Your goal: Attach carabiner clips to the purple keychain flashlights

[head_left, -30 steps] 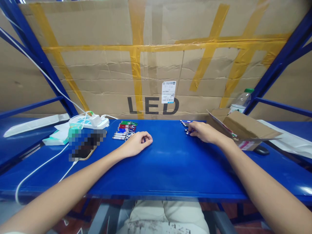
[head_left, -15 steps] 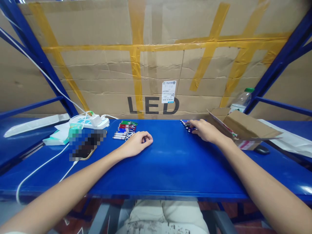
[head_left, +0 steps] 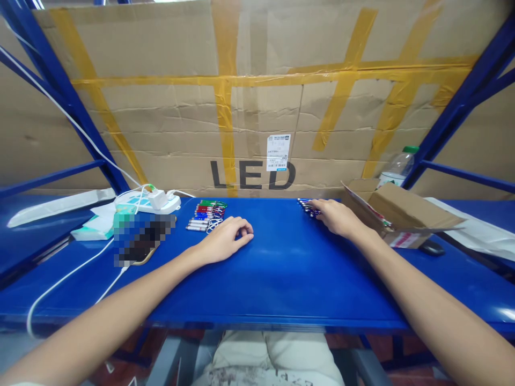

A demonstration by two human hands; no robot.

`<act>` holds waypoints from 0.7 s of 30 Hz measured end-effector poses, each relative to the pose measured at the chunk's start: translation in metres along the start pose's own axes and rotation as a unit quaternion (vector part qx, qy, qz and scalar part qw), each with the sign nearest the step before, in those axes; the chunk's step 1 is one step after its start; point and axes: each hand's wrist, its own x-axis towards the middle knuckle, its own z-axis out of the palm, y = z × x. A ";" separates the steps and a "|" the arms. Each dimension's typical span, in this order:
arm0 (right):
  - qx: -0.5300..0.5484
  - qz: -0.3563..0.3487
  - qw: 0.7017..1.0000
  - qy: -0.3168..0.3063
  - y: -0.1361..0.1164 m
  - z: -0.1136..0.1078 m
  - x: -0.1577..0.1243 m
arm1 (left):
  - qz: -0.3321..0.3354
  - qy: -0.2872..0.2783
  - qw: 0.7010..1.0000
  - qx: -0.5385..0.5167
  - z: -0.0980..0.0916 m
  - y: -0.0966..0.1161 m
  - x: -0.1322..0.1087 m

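Several small metallic tubes with clips (head_left: pixel 205 215), in green, red, blue and silver, lie in a row left of centre on the blue table (head_left: pixel 281 284). Just right of them my left hand (head_left: pixel 227 238) rests on the table, fingers loosely curled; whether anything is inside is hidden. Further right, a second group of small dark and blue tubes (head_left: pixel 304 205) lies near the back edge. My right hand (head_left: pixel 333 216) is over this group, its fingertips on the tubes. Its fingers partly cover them, so a grip cannot be made out.
An open cardboard box (head_left: pixel 414 206) stands at right, with a bottle (head_left: pixel 398 166) behind it and a black mouse (head_left: pixel 432 247) beside it. At left are a phone (head_left: pixel 145 244), a power strip (head_left: pixel 171 203), tissues (head_left: pixel 94 225) and white cables. Large cardboard (head_left: pixel 181 128) stands behind.
The fingers of my right hand have shifted slightly over the tubes. My left hand has barely moved.
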 end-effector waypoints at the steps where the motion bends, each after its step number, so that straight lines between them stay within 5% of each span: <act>1: 0.000 0.000 1.000 -0.001 0.000 0.000 0.000 | 0.009 -0.004 1.000 0.007 -0.001 0.000 0.000; 6: -0.021 -0.001 1.000 0.003 -0.008 -0.003 -0.001 | 0.043 -0.041 0.994 0.092 -0.026 -0.001 0.000; 10: -0.038 -0.015 0.999 0.023 -0.020 -0.005 -0.001 | -0.046 0.000 0.966 0.255 -0.063 -0.014 -0.002; 13: -0.045 -0.030 0.998 0.033 -0.028 -0.005 0.000 | -0.120 -0.032 0.927 0.353 -0.082 -0.026 -0.008; 21: -0.033 -0.042 0.998 0.034 -0.037 -0.007 0.000 | -0.174 -0.112 0.909 0.362 -0.085 -0.028 -0.017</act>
